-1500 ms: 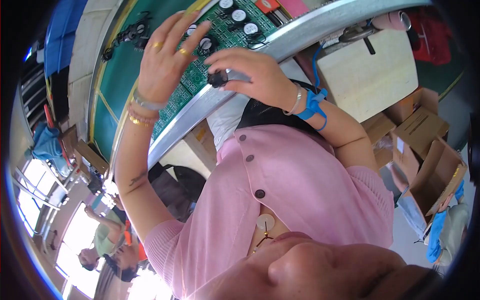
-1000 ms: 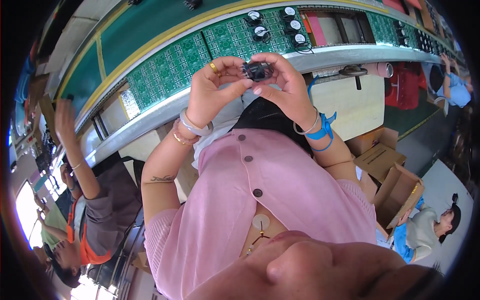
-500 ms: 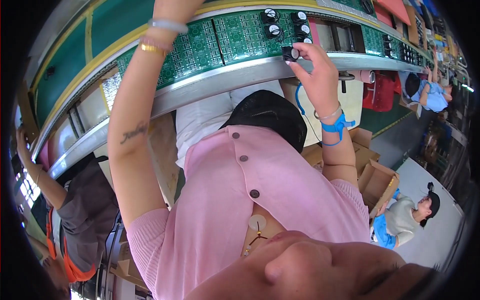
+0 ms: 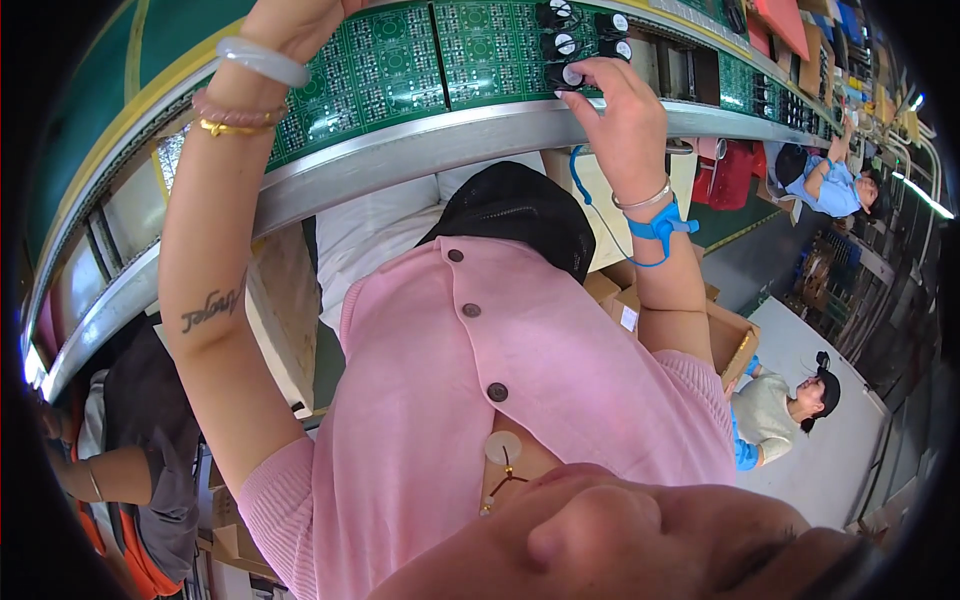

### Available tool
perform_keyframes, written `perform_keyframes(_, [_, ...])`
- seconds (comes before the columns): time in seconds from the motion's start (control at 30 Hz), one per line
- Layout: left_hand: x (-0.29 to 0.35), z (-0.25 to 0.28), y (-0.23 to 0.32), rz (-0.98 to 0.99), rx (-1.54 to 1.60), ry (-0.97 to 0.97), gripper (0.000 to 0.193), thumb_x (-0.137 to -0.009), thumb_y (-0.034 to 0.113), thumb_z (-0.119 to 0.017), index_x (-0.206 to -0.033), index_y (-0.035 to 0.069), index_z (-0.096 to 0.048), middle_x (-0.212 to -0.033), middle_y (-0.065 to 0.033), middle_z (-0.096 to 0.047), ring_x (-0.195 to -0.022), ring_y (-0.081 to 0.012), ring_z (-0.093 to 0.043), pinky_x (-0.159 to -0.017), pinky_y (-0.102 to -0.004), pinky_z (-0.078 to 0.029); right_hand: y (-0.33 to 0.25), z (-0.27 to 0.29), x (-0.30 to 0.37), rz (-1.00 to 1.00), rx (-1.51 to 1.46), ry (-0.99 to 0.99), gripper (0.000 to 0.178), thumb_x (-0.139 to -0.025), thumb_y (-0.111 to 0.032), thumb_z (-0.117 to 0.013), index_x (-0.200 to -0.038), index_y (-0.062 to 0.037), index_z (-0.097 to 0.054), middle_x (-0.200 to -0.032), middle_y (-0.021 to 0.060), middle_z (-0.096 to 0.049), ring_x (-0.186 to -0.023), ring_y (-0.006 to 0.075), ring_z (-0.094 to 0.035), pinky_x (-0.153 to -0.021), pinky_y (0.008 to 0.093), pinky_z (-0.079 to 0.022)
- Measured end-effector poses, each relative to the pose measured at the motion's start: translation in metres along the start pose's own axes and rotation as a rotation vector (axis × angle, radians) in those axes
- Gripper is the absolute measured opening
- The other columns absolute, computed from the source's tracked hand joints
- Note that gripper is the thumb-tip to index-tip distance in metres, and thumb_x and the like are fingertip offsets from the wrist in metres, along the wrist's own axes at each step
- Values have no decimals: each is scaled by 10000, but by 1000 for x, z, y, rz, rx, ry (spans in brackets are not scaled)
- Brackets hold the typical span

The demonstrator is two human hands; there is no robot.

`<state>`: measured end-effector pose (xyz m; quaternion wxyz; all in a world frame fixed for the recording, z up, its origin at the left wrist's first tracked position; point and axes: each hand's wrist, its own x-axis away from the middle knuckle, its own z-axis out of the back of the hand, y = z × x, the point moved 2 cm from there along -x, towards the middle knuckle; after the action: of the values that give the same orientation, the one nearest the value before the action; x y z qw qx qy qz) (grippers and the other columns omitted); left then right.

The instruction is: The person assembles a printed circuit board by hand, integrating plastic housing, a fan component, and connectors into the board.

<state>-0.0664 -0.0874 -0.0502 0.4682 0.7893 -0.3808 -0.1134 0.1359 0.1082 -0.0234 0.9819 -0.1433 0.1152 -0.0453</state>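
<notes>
Half of left hand (image 4: 295, 22) cut off; right hand (image 4: 610, 85) hides capacitor (image 4: 563, 75).

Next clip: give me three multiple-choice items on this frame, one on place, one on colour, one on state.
1. Where is the right hand?
A. on the cardboard box
B. at a black round component on the green circuit board
C. in the lap

2. What colour is the strap on the right wrist?
A. blue
B. yellow
C. white

3. How is the left hand placed?
A. hanging down
B. resting on the lap
C. raised to the board's top edge

Answers: B, its fingertips sit on the black round component on the green circuit board; A, the strap is blue; C, the left hand reaches up, partly cut off.
</notes>
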Motion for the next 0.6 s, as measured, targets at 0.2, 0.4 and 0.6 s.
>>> perform_keyframes(0.2, [-17,56,-42,7,219,-405,231,-963,159,-506,-1094,-11,-591,-1080,-97,-611,-1049,-185,-589,-1019,-347,-449,1,3,-5,-46,27,-72,236,-704,-89,-738,-917,-64,-639,-876,72,-630,-794,280,-619,-684,359,-494])
perform_keyframes(0.4, [-12,49,-45,-28,128,-371,210,-937,144,-558,-1072,-6,-617,-1040,-83,-636,-1011,-181,-606,-986,-324,-468,2,3,-8,-31,66,-79,254,-694,-106,-748,-924,-74,-644,-851,60,-625,-759,261,-623,-648,349,-498])
perform_keyframes(0.6, [-7,55,-50,34,115,-342,212,-926,150,-582,-1077,7,-621,-1021,-86,-646,-982,-175,-616,-949,-303,-489,13,9,-18,101,71,-199,269,-695,-128,-754,-938,-88,-646,-843,58,-622,-742,246,-625,-627,338,-504])
